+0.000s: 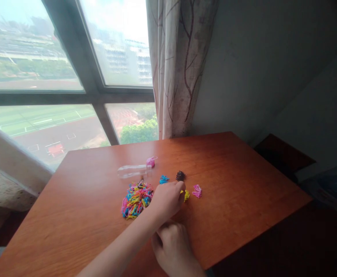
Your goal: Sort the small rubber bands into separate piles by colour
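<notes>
My left hand [170, 196] reaches across to the right, fingers closed and pointing down at a small pile of yellow elastic bands [186, 196]. Its fingertips are partly hidden, so I cannot make out what they pinch. Below its wrist, my right hand [174, 244] is curled near the table, its fingertips hidden from view. A big mixed heap of coloured elastic bands [136, 199] lies left of my left hand. Small separate piles surround that hand: blue bands [164, 179], black bands [180, 176] and pink bands [197, 191].
Behind the heap, a clear plastic container [132, 171] lies on its side beside a pink cap [150, 162] with a loop. Everything rests on a brown wooden table [243, 192]. A window [96, 94] and a curtain [182, 69] border the far edge.
</notes>
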A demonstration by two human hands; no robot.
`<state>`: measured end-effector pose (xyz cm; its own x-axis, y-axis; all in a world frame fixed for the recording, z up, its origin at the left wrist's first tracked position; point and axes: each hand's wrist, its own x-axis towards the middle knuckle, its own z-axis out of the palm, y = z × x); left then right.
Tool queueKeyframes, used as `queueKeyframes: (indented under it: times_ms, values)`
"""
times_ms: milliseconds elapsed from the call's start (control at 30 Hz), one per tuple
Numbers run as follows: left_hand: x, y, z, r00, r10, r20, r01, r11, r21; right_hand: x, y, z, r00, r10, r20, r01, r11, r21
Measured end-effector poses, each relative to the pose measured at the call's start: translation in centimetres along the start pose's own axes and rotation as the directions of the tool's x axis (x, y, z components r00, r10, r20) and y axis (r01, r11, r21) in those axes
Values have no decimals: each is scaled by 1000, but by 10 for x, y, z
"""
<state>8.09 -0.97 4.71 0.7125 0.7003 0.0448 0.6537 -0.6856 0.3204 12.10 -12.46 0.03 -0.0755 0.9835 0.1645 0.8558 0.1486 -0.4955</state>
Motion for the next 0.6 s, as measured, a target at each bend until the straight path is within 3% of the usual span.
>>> queueKeyframes:
  times_ms: [333,600]
  values:
    - [-10,-2,-5,1000,-8,26,8,1000,-17,0,1,0,1000,-19,-13,19,1000,-2]
    - [-42,-18,-28,994,-93,-51,91,995,-52,2,1,-1,999,-33,-28,34,999,18]
